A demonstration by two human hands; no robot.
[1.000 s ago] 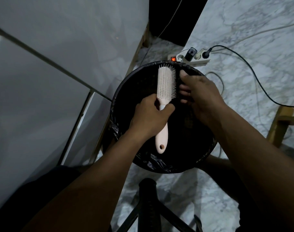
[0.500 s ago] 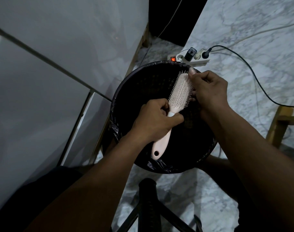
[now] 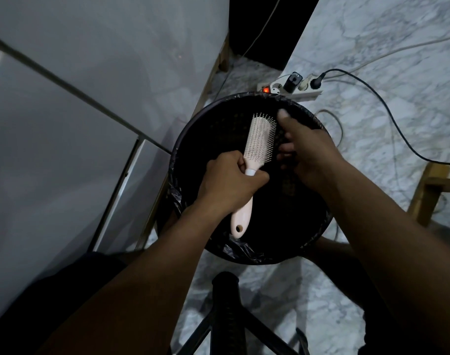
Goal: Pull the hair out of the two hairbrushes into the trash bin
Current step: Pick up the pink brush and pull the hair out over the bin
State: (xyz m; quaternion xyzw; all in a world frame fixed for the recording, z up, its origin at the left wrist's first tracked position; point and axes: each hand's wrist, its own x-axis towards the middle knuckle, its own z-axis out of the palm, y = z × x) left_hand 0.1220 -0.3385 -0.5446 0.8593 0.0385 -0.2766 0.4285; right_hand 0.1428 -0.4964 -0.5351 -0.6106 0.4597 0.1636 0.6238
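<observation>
- Nearest the camera: a dark stand (image 3: 225,298) on the marble floor (image 3: 372,124); clear of the work.
- Left hand (image 3: 229,185): fingers wrapped tight round the neck of the pink hairbrush (image 3: 257,149); handle end pointing back toward the person, bristle head angled up and away; the brush is held over the open mouth of the trash bin (image 3: 318,124).
- Right hand (image 3: 311,147): just beside the bristle head, fingers loosely spread and curled; whether they pinch any hair cannot be told; the bin interior is too dark to show strands.
- Judgement on the step: keep the brush steady above the black liner; rake from the bristle base outward, lifting hair along the pins rather than across them; release each tuft low inside the rim.
- Farthest: a power strip (image 3: 290,89) with a lit switch behind the bin; only one brush is visible.
</observation>
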